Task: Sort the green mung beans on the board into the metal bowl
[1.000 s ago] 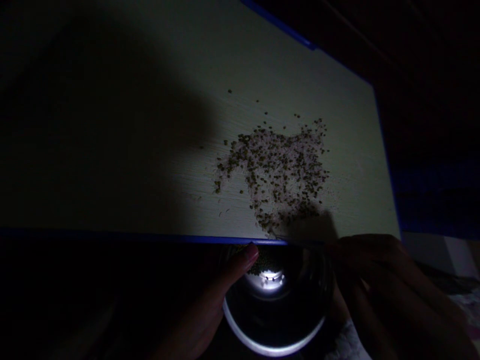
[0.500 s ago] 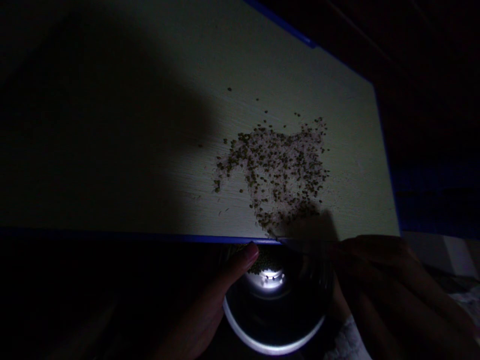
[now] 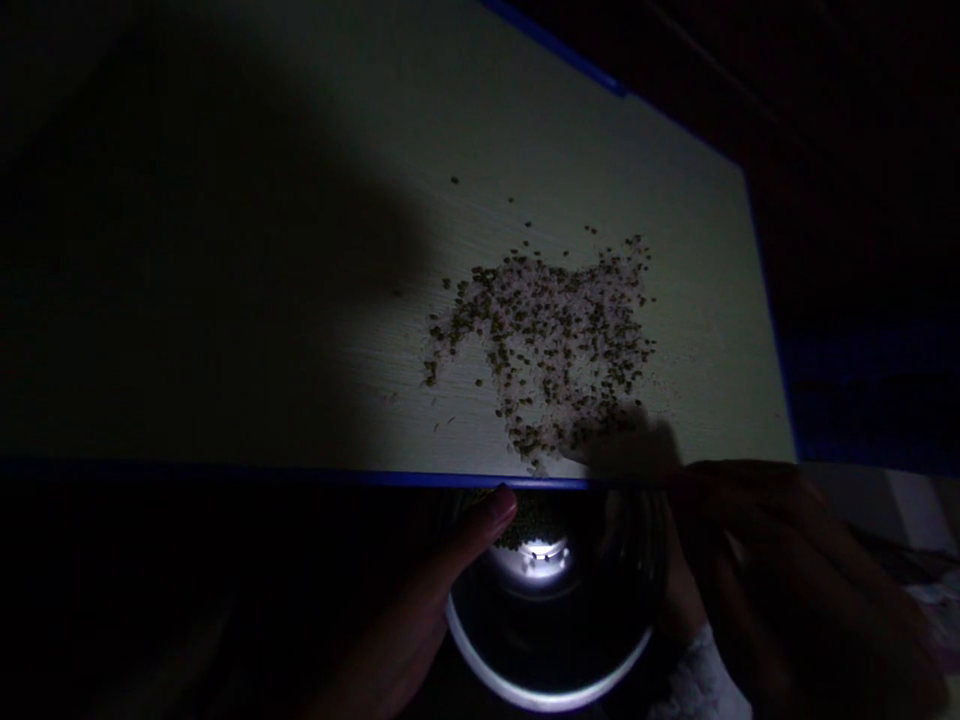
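Count of hands: two, both mine; no other person's hand shows.
Count of bowls: one, a shiny metal bowl (image 3: 551, 610) held just under the near edge of the table (image 3: 225, 300).
Count of tables: one, pale top with a blue edge strip (image 3: 300, 473) along the side nearest me.
Count of seeds: far too many to number; one loose scatter of small dark seeds (image 3: 555, 340) on the tabletop, mixed with paler bits, plus a small heap of the same seeds (image 3: 525, 520) in the far part of the bowl.
Stray seeds: a few single ones (image 3: 455, 181) lie apart, beyond the main scatter.
Left hand: my left hand (image 3: 405, 640) grips the bowl from the left side, thumb (image 3: 491, 515) hooked over its rim and pointing toward the table edge; fingers wrapped under, out of sight.
Right hand: my right hand (image 3: 765, 580) sits at the bowl's right rim, just at the table edge, very dark; I cannot tell how its fingers are set or whether they pinch anything.
Seeds against my fingers: the near tip of the scatter reaches almost to the blue strip, just left of my right hand and just beyond my left thumb; the bulk lies farther out on the tabletop.
Bowl against table: its far rim tucks under the blue strip, directly below the scatter's near tip.
Light: a bright glare (image 3: 536, 560) in the bowl's bottom; a broad shadow (image 3: 187, 250) covers the table's left half.
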Action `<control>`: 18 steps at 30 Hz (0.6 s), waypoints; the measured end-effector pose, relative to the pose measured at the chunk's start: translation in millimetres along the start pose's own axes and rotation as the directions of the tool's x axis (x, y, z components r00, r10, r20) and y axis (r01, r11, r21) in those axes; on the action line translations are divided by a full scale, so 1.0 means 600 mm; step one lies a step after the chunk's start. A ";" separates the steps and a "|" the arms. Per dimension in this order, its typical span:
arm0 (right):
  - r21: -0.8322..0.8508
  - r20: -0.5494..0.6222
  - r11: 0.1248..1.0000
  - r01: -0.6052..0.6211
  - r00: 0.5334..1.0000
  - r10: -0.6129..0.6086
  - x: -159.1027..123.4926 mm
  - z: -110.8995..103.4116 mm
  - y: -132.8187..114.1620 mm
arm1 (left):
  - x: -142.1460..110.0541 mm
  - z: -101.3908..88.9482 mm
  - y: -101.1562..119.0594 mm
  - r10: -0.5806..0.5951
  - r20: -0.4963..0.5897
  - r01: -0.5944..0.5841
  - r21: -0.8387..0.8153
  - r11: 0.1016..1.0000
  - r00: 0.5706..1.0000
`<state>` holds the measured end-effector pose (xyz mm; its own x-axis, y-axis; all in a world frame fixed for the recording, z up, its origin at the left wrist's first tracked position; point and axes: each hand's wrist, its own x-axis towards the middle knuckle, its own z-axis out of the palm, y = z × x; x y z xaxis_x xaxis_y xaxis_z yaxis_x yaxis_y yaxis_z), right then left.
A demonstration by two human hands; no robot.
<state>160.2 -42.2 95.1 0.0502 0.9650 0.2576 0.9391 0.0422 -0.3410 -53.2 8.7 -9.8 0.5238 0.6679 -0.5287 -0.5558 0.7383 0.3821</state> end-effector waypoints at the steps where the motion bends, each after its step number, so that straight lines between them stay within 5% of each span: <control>1: -0.039 -0.020 0.999 0.011 1.000 -0.012 0.001 0.002 0.009 | 0.000 0.001 0.002 0.014 -0.024 -0.014 0.016 1.000 1.000; 6: -0.170 -0.088 0.985 -0.003 0.996 -0.012 0.006 0.002 0.044 | 0.003 0.009 0.008 -0.025 -0.031 0.025 0.005 1.000 0.999; 10: -0.039 -0.140 0.994 -0.107 0.985 0.100 0.008 0.001 0.018 | 0.006 0.012 0.007 0.016 -0.030 -0.015 0.019 1.000 0.999; 15: 0.111 0.124 0.992 0.063 0.989 -0.077 0.018 0.006 -0.029 | 0.007 0.013 0.009 0.039 -0.063 -0.037 0.036 0.999 0.997; 18: 0.157 0.177 0.982 0.107 0.975 -0.135 0.024 0.014 -0.030 | 0.005 0.016 0.014 0.015 -0.061 -0.013 0.025 1.000 0.998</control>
<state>141.3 -26.8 97.2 -0.1381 0.9809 0.1369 0.8741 0.1857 -0.4489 -50.4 17.7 -0.9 0.4754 0.6718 -0.5681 -0.5461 0.7316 0.4081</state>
